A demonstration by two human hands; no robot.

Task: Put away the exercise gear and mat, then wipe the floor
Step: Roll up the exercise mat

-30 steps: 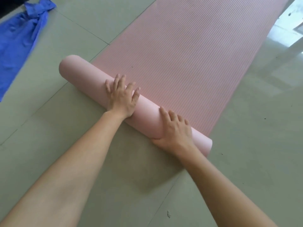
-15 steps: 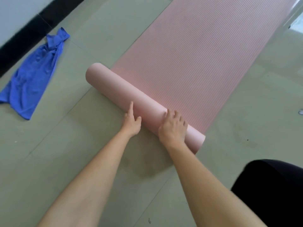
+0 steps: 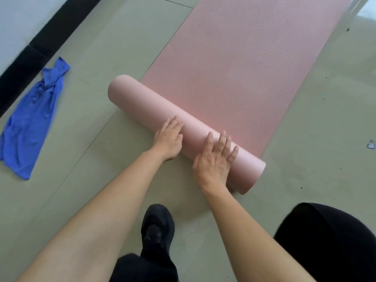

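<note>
On the grey tiled floor (image 3: 317, 139), a pink mat (image 3: 244, 68) lies partly rolled, its rolled end nearest the person and the ribbed flat length stretching away. The left hand (image 3: 169, 140) and right hand (image 3: 213, 161) both press flat on the roll, fingers spread, grasping nothing. A crumpled blue cloth (image 3: 32, 123) lies well apart to the left, near the black skirting. A black shoe (image 3: 157, 226) stands between the forearms.
</note>
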